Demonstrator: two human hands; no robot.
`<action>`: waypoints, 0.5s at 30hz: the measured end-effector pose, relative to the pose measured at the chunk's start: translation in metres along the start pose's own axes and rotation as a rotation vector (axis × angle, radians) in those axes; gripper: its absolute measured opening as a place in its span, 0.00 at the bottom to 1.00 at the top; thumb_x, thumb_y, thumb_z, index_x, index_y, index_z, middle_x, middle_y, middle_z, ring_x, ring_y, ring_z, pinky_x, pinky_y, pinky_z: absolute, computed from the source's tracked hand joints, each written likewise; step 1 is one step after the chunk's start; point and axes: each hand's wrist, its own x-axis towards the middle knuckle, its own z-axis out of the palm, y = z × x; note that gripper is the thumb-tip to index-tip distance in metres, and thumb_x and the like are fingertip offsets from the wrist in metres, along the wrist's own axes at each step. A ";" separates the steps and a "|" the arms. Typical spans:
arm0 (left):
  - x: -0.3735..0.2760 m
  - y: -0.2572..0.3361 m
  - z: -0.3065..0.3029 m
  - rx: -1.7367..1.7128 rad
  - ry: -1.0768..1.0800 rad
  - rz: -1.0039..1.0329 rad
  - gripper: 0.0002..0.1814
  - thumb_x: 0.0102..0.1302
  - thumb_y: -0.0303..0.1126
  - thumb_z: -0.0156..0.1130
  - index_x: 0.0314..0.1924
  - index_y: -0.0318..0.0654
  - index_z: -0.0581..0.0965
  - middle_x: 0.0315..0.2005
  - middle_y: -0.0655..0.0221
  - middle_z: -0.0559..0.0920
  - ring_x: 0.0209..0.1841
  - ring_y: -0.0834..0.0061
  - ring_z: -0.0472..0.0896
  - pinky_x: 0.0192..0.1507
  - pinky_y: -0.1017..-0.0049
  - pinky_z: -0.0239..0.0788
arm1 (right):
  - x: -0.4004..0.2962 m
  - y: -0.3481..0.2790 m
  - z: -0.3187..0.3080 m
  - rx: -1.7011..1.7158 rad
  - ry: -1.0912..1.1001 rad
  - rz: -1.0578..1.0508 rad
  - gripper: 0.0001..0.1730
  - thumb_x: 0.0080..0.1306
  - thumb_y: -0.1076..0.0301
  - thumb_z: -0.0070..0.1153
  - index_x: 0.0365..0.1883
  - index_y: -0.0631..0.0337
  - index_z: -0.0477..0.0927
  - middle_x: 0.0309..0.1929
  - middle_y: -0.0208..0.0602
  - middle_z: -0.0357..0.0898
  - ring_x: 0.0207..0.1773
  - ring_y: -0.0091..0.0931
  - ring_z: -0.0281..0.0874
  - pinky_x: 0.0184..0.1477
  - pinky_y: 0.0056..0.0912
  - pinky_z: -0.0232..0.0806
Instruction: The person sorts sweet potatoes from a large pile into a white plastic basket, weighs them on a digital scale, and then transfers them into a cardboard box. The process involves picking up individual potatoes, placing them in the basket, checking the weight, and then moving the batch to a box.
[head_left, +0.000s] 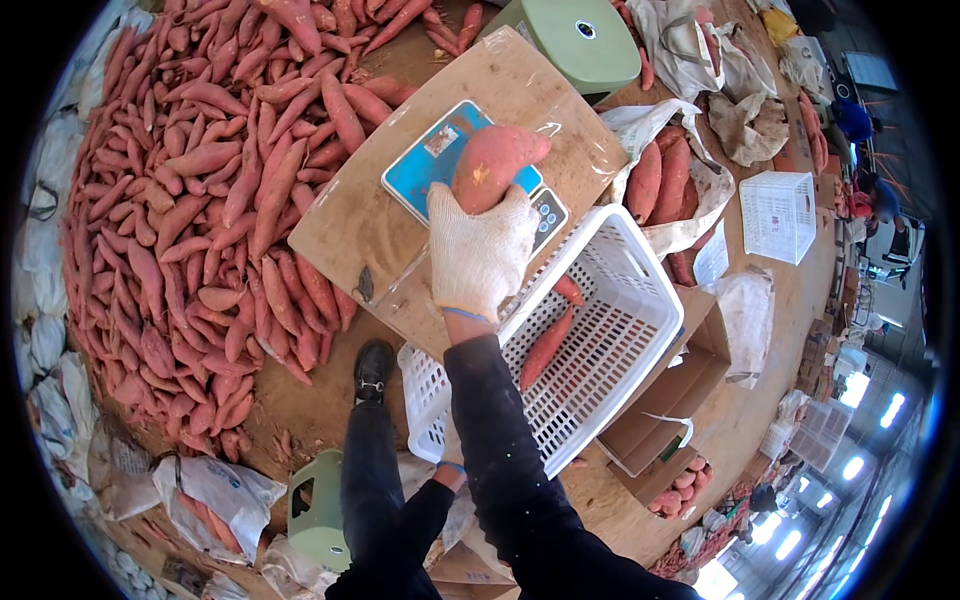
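Observation:
My right hand (481, 244), in a white knitted glove, holds a large, thick sweet potato (491, 165) over the blue plate of a digital scale (420, 161). Whether the sweet potato rests on the plate cannot be told. The scale stands on a cardboard box (360, 225), with its buttons beside my glove. My left hand (453, 453), gloved with a blue cuff edge, is mostly hidden behind my right sleeve and the rim of a white plastic basket; its grip does not show. A white perforated basket (637, 292) below the scale holds a few sweet potatoes (546, 349).
A big heap of sweet potatoes (202, 247) lies at the left. Green plastic stools (577, 45) stand at the top and lower left. At the right are a sack of sweet potatoes (667, 180), an open cardboard box (694, 345) and a white crate (778, 217). People are far off at upper right.

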 end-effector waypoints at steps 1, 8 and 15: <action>-0.003 0.000 -0.002 0.000 0.002 -0.009 0.18 0.75 0.39 0.56 0.54 0.33 0.79 0.46 0.60 0.84 0.48 0.66 0.81 0.53 0.68 0.72 | 0.001 -0.002 0.006 0.007 0.033 -0.007 0.39 0.51 0.52 0.70 0.56 0.69 0.77 0.54 0.57 0.77 0.58 0.51 0.77 0.60 0.49 0.69; -0.009 0.006 -0.004 0.011 -0.010 -0.031 0.18 0.74 0.39 0.57 0.54 0.32 0.79 0.47 0.58 0.84 0.51 0.64 0.82 0.56 0.67 0.71 | -0.001 0.002 0.032 -0.059 0.152 -0.049 0.48 0.49 0.51 0.75 0.63 0.68 0.70 0.54 0.59 0.76 0.58 0.52 0.76 0.60 0.49 0.69; 0.014 0.031 0.007 0.108 0.016 0.080 0.19 0.73 0.39 0.58 0.53 0.31 0.80 0.49 0.56 0.84 0.53 0.61 0.82 0.59 0.66 0.70 | 0.000 0.020 -0.003 -0.032 -0.137 -0.239 0.49 0.53 0.49 0.73 0.65 0.71 0.68 0.56 0.62 0.75 0.60 0.52 0.75 0.61 0.49 0.68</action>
